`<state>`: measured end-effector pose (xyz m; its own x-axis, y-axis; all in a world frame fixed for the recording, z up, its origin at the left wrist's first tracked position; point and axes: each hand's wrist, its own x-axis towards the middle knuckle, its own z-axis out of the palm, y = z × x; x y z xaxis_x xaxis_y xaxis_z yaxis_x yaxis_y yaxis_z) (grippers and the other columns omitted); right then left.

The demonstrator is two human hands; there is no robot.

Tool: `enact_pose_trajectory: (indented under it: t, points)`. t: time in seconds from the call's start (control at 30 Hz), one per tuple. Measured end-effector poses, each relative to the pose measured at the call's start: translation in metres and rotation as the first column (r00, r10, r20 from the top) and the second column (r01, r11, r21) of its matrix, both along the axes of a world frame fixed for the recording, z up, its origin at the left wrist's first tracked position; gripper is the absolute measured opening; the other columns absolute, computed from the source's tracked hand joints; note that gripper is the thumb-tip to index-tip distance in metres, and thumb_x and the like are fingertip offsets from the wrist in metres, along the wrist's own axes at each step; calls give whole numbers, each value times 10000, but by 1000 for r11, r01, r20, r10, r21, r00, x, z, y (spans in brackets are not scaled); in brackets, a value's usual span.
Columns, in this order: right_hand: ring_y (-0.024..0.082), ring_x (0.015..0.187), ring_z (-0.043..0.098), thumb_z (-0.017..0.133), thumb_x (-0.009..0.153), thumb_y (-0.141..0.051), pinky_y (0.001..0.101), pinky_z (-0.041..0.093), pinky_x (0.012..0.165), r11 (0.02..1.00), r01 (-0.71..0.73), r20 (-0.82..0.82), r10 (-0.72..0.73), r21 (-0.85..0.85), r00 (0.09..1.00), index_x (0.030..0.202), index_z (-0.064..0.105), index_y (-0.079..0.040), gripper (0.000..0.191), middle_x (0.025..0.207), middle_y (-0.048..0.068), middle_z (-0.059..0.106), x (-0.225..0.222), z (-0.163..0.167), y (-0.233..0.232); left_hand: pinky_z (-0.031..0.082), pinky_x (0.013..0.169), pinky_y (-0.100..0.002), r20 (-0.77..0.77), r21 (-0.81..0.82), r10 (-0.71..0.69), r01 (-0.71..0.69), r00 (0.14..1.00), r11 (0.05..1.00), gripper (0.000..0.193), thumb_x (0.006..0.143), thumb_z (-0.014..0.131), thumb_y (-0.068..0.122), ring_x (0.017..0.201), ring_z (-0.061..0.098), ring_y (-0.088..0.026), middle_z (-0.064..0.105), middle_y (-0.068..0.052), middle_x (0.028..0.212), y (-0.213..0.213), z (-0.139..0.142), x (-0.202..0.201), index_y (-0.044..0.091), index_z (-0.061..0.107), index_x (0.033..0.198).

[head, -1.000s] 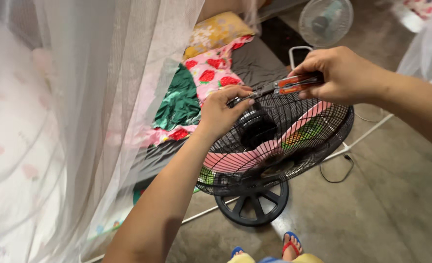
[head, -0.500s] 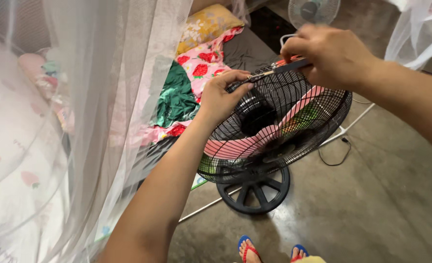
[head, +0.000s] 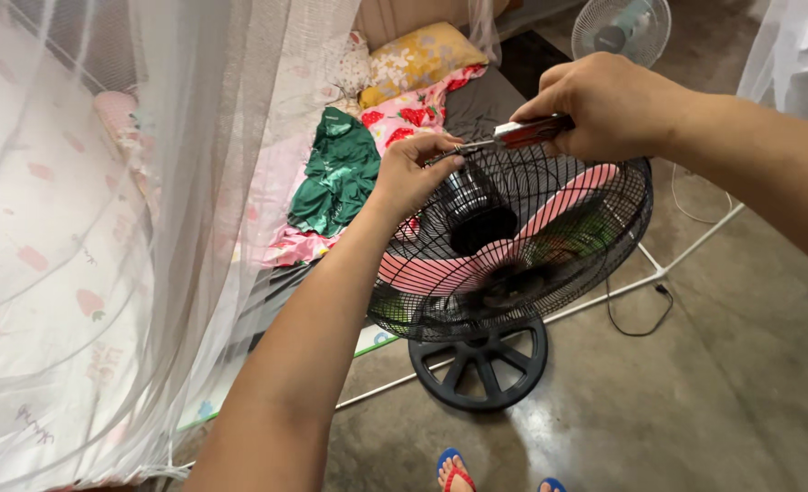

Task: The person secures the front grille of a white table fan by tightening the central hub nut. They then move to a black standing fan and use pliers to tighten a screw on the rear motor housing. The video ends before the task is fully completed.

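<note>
We're at the fan, black wire guard tilted up toward us, round base on the concrete floor. Our left hand is closed over the guard's top rim, fingertips pinched at the tool tip. Our right hand is clenched around the screwdriver, red and black handle, shaft lying roughly flat and pointing left at the rim. The fastener itself is hidden under the left fingers, so we can't tell what the tip sits in.

To do this well: keep the left hand bracing the guard so it doesn't flex, keep the shaft in line with the fastener, push in while turning, small turns.

Versus a second ago: the grips look the same, both hands in the same spot on the rim. The fan sits larger and more central in view, the base shows whole, and a second, pale fan now shows fully at the top.
</note>
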<state>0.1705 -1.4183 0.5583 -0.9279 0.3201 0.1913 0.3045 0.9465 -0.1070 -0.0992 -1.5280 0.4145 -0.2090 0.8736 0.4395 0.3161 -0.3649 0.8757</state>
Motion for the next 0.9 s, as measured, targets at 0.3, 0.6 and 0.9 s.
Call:
enact_pose_trajectory:
  t: [0.3, 0.6, 0.9]
  points:
    - [191, 849, 697, 665, 913, -170, 348, 581, 700, 920, 25, 201, -111, 391, 973, 1380, 661, -561, 609, 1068, -66, 635, -11, 18, -14, 561, 957, -286, -32, 43, 12, -10, 999, 999, 190, 854, 794, 27, 1046, 691, -130, 739, -66, 1159, -9, 3, 6, -8, 749, 1035]
    - [316, 1015, 648, 709, 923, -288, 448, 562, 850, 932, -145, -70, 177, 333, 982, 1362, 621, -66, 499, 1062, 131, 662, -8, -9, 6, 559, 998, -298, -19, 55, 4, -3, 1000, 998, 189, 858, 800, 5, 1080, 694, -137, 735, -72, 1167, 0, -2, 1, -14, 741, 1038]
    - [295, 1011, 658, 789, 768, -109, 436, 547, 840, 946, -213, -225, 269, 244, 937, 956, 707, -117, 205, 972, 60, 669, -12, -11, 4, 562, 996, -305, 35, 68, -26, 23, 999, 997, 146, 864, 785, -23, 1078, 693, -139, 729, -79, 1185, 1, -9, -1, -27, 724, 996]
